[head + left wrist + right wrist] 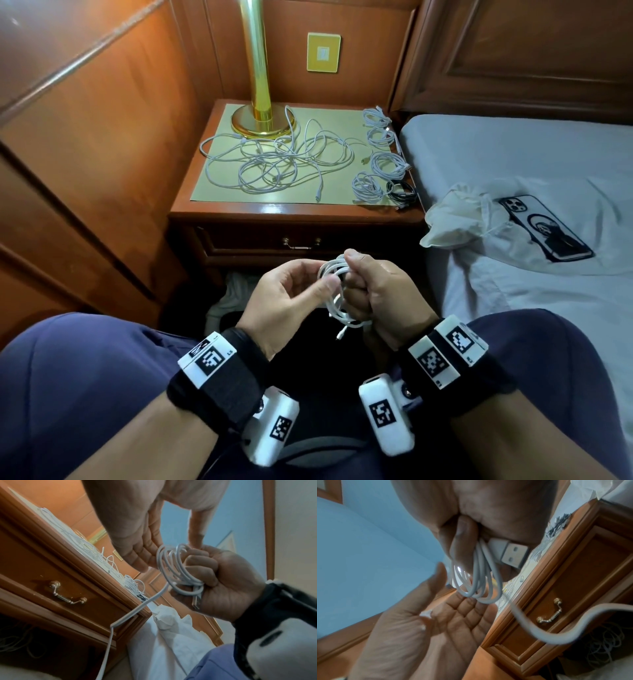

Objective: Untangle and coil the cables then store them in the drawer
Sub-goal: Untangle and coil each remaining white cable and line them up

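Right hand [371,287] closed in a fist around a white coil [334,274], its USB plug [510,553] trapped against the palm; left hand [291,291] open, fingers relaxed beside the loops, thumb near them, gripping nothing. A free tail [137,612] of the same cable hangs below the fist, unwound. On the nightstand [239,210] lie a tangle [274,154] at centre and four white coils with one black coil [402,190] along its right edge; the drawer [301,240] beneath is closed. Likely failures: the loops may spring apart if the fist relaxes before the tail is wrapped, since the left hand restrains nothing; the dangling tail may snag on the lap or drawer handle [301,244]; with both hands occupied, the shut drawer cannot be opened without setting the coil down, where it may unwind.
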